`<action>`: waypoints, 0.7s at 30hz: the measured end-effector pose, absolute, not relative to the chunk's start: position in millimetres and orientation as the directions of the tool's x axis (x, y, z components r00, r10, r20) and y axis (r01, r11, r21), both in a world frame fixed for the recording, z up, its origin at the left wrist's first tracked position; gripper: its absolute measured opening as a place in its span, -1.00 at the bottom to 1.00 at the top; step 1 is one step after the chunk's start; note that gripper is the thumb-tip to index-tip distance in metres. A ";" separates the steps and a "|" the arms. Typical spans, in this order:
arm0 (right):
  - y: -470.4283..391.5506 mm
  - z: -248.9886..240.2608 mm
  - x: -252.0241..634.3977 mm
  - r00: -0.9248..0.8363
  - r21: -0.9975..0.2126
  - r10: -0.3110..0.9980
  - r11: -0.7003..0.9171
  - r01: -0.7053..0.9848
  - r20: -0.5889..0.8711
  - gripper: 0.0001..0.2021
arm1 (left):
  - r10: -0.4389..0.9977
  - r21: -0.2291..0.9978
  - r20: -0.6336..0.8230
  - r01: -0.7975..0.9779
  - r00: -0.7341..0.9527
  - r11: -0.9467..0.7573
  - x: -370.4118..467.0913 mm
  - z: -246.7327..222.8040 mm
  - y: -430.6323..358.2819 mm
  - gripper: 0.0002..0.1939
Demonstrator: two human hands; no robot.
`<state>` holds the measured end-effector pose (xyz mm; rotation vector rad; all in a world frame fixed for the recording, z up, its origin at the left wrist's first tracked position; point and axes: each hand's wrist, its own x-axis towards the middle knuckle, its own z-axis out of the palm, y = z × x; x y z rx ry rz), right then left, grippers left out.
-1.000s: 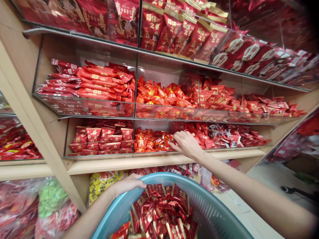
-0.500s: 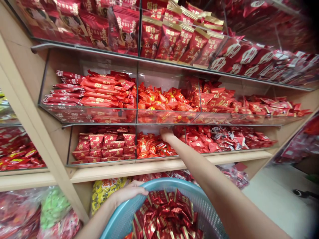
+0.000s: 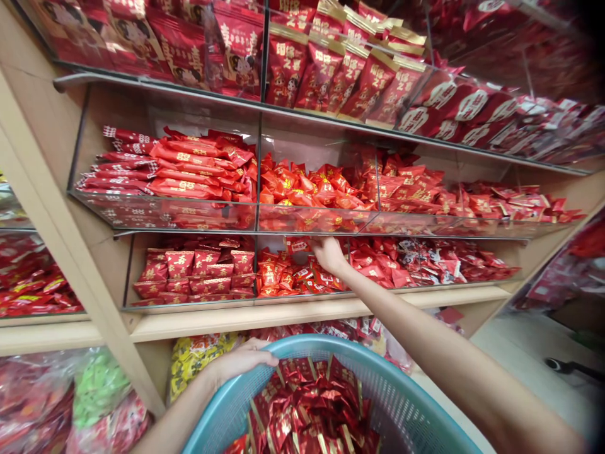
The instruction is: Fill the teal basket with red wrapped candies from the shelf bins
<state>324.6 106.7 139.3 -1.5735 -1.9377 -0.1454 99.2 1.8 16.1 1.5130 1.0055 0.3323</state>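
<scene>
My left hand (image 3: 243, 360) grips the rim of a blue plastic basket (image 3: 425, 410) at the bottom of the view, thumb over the edge. Inside the basket lies a heap of red and gold wrapped packets (image 3: 312, 410). My right hand (image 3: 329, 253) reaches into the middle bin of the lower shelf, fingers closed on a small red candy packet (image 3: 297, 244) held above the pile. Beneath it are loose red candy packets (image 3: 276, 274) behind a clear front panel. The right fingertips are partly hidden.
A clear-fronted shelf (image 3: 312, 222) with red packets overhangs the bin. Upright red packets (image 3: 321, 69) stand higher up. A wooden ledge (image 3: 189, 325) runs below the bins. Under it sit bags of yellow sweets (image 3: 198, 362) and green sweets (image 3: 99, 384).
My right hand has drawn back slightly to the right, and a red candy packet now shows at its fingers. My left hand stays on the basket rim; the view has shifted a little.
</scene>
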 end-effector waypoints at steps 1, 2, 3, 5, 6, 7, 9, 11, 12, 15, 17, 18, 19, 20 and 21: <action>99.3 138.7 327.1 -0.097 -0.319 0.838 0.308 0.896 0.536 -0.75 | 0.743 0.913 -0.332 0.395 0.581 0.100 99.3 16.2 1.7 -0.72; 91.6 137.7 329.8 -0.100 -0.354 0.834 0.335 0.873 0.543 -0.76 | 0.748 0.914 -0.325 0.396 0.579 0.090 99.1 15.9 1.8 -0.72; 83.7 136.6 332.5 -0.099 -0.398 0.828 0.366 0.842 0.552 -0.77 | 0.752 0.914 -0.317 0.397 0.578 0.080 98.6 15.2 1.9 -0.72; 68.6 134.1 338.0 -0.103 -0.490 0.820 0.432 0.757 0.563 -0.79 | 0.754 0.915 -0.302 0.399 0.583 0.058 97.3 13.4 2.2 -0.72; 61.9 133.0 340.8 -0.110 -0.522 0.820 0.455 0.721 0.562 -0.79 | 0.753 0.916 -0.299 0.398 0.587 0.054 96.8 12.6 2.3 -0.73; 56.0 132.0 343.5 -0.121 -0.538 0.823 0.467 0.702 0.555 -0.78 | 0.749 0.916 -0.302 0.396 0.589 0.058 96.3 11.9 2.4 -0.73; 47.0 130.1 348.7 -0.139 -0.546 0.833 0.467 0.696 0.535 -0.77 | 0.747 0.917 -0.307 0.393 0.590 0.067 96.2 11.1 2.4 -0.74; 41.6 127.6 353.4 -0.146 -0.535 0.843 0.452 0.713 0.517 -0.78 | 0.744 0.917 -0.316 0.391 0.589 0.079 96.8 11.1 2.3 -0.74; 39.9 125.7 355.4 -0.146 -0.531 0.848 0.443 0.722 0.510 -0.78 | 0.743 0.916 -0.317 0.393 0.590 0.079 97.3 11.3 2.3 -0.74; 36.9 117.2 359.1 -0.146 -0.532 0.863 0.423 0.734 0.484 -0.78 | 0.746 0.911 -0.315 0.409 0.587 0.063 98.2 12.0 2.1 -0.74; 35.6 110.2 358.8 -0.159 -0.522 0.865 0.423 0.741 0.476 -0.80 | 0.753 0.907 -0.313 0.416 0.580 0.056 98.2 12.6 1.9 -0.74; 35.0 107.0 357.8 -0.168 -0.507 0.861 0.428 0.748 0.479 -0.80 | 0.755 0.906 -0.313 0.419 0.576 0.056 98.1 12.9 1.7 -0.73; 34.6 104.1 356.3 -0.174 -0.485 0.856 0.430 0.761 0.487 -0.81 | 0.757 0.904 -0.313 0.423 0.573 0.054 98.0 13.4 1.5 -0.72; 34.4 101.6 354.4 -0.171 -0.459 0.851 0.425 0.780 0.497 -0.82 | 0.759 0.904 -0.309 0.426 0.574 0.046 98.0 14.0 1.4 -0.71; 34.4 99.7 352.2 -0.162 -0.432 0.848 0.410 0.803 0.504 -0.82 | 0.758 0.903 -0.303 0.428 0.577 0.035 98.1 14.7 1.1 -0.71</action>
